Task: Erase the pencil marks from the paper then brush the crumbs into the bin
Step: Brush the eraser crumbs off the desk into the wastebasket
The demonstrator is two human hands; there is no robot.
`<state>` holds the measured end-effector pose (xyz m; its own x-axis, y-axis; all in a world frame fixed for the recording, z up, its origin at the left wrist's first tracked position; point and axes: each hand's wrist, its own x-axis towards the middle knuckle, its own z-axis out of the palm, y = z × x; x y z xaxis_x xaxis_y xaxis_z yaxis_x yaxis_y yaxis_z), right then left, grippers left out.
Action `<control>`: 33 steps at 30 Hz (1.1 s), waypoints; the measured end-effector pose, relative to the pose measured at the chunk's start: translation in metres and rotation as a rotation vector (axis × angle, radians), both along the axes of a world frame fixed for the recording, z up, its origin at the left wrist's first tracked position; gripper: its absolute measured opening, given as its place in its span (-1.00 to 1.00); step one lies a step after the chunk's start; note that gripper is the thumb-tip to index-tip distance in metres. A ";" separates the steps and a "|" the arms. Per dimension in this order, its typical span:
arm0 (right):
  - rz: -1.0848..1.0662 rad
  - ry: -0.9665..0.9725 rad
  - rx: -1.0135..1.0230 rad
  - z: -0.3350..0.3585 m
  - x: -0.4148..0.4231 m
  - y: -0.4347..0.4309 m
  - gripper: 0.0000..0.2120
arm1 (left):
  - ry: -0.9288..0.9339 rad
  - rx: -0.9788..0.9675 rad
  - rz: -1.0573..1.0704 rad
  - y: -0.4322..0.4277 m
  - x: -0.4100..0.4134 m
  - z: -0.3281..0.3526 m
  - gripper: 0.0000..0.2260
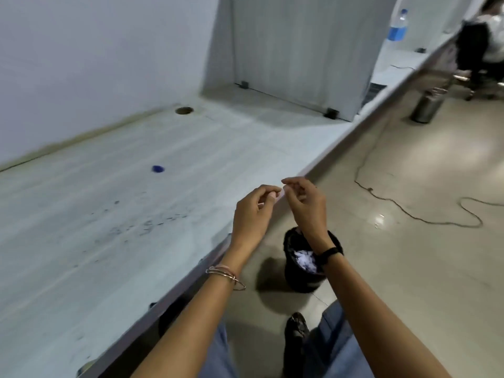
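My left hand (253, 211) and my right hand (306, 203) are raised side by side over the desk's front edge, almost touching at the fingertips. The fingers of both are curled in toward the thumbs, and I see nothing held in either. Right below them, on the floor, stands the black bin (296, 279) with crumpled white paper inside. Dark eraser crumbs and smudges (147, 225) are scattered across the pale desk top (81, 268) left of my hands. A small blue object (157, 168) lies farther back on the desk. No sheet of paper shows on the desk.
A cable hole (184, 110) sits near the back wall, and a divider panel (300, 50) closes the desk on the right. A cord (409, 214) snakes over the floor. Farther off are a metal bin (426, 109), a water bottle (398, 25) and a seated person (480, 45).
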<state>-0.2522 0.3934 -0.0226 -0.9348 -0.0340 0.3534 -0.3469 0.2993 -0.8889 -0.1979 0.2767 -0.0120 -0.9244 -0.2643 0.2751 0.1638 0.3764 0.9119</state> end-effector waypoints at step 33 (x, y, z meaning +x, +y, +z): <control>-0.560 -1.213 -0.142 -0.420 -0.139 0.140 -0.76 | -0.858 0.093 -0.116 0.091 -0.148 -0.358 -0.81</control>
